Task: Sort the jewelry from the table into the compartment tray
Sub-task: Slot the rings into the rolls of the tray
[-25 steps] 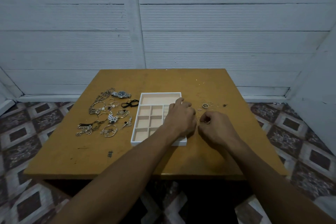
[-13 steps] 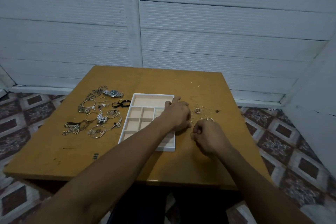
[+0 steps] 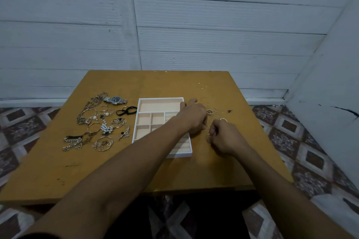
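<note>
Using right fingers for pinching, seemingly, a small ring just beside the tray; bending left fingers over its edge, not showing whether holding anything. Leaving nearly all jewelry lying on the counter; filling hardly beginning.

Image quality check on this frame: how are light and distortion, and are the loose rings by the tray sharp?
Head view: dim, bluish light, no glare; wide-angle stretching toward the frame edges; loose rings right of the compartment tray are faint; the ring pinched by the right hand barely resolves; the wristwatch reads sharp.
</note>
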A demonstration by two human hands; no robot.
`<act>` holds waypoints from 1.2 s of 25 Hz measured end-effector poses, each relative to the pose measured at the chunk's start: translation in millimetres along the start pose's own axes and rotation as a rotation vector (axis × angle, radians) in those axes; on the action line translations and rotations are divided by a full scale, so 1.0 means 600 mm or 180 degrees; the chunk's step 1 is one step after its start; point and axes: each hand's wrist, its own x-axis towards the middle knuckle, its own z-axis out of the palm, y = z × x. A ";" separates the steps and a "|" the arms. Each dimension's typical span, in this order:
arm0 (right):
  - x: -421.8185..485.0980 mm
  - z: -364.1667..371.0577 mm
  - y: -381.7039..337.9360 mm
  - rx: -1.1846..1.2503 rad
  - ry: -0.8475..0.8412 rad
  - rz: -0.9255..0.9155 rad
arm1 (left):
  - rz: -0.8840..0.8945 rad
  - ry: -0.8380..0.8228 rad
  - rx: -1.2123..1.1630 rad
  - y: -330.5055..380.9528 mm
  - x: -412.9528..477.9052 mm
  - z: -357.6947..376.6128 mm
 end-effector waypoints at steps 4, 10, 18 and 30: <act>0.000 -0.007 -0.003 -0.0160 -0.0140 -0.0068 | 0.0064 -0.0005 0.0088 -0.002 0.002 0.003; -0.012 0.004 0.007 0.0171 0.0120 -0.0080 | 0.0131 0.0257 -0.0191 -0.013 -0.007 0.014; 0.005 -0.001 0.012 0.0168 0.0183 -0.0229 | 0.0035 0.0868 -0.0647 -0.042 -0.030 -0.002; 0.066 -0.009 -0.056 0.0213 0.0721 -0.0861 | -0.0255 0.1392 -0.0875 -0.144 -0.085 -0.040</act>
